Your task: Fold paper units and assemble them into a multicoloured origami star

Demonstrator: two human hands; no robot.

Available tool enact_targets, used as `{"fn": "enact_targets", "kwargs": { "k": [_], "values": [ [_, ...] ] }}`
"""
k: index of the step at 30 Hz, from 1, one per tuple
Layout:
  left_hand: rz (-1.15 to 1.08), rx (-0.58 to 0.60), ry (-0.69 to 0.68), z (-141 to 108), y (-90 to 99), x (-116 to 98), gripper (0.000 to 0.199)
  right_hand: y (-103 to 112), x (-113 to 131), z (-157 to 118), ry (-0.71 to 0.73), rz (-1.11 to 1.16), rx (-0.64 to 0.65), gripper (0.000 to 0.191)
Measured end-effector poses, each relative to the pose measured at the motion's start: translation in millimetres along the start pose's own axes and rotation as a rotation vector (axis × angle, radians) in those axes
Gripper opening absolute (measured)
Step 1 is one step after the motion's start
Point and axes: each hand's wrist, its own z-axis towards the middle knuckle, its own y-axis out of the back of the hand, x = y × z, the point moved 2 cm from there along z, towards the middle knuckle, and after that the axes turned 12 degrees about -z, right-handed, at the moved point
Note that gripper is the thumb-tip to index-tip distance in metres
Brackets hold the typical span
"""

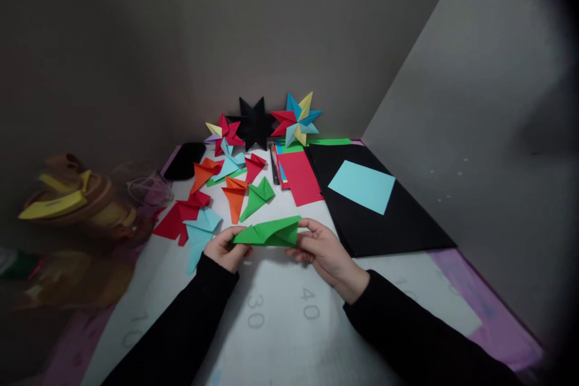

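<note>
A folded green paper piece [269, 233] is held up between my two hands, above the white mat [280, 338]. My left hand [227, 248] pinches its pointed left end. At its wider right end, my right hand [319, 246] grips the paper between thumb and fingers. Just beyond lie several folded paper units: a green unit [257, 198], an orange unit [235, 196], and a red unit [178, 220]. A light blue unit [202, 230] rests close to my left hand.
Finished paper stars, one black [254, 122] and one multicoloured [297, 120], lean on the back wall. Red paper sheets [301, 178] lie beside a black folder [362, 235] with a light blue sheet [362, 186] on it. A clay pot [106, 199] stands at left.
</note>
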Motion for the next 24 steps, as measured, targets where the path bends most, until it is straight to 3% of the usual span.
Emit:
{"fn": "enact_targets", "kwargs": {
  "k": [4, 8, 10, 17, 24],
  "values": [
    [0.206, 0.087, -0.255, 4.5, 5.2, -2.0, 0.013, -1.1, -1.7, -0.3, -0.034, -0.111, 0.089, 0.028],
    [0.547, 0.132, -0.621, 5.5, 6.8, -7.8, 0.02, -0.8, -4.8, -1.0, -0.043, -0.175, 0.071, 0.03],
    [0.642, 0.174, -0.737, 4.5, 6.9, -8.9, 0.027, -1.5, -5.8, -1.7, -0.04, -0.214, 0.068, 0.03],
    [0.637, 0.517, -0.881, 0.2, 11.7, -17.8, 0.03, -4.7, -6.2, -3.5, -0.039, -0.235, 0.083, 0.023],
    [0.526, 0.549, -0.971, -3.7, 1.8, -40.0, 0.029, -3.4, -8.2, -3.0, -0.063, -0.193, 0.102, 0.025]
  ]
}}
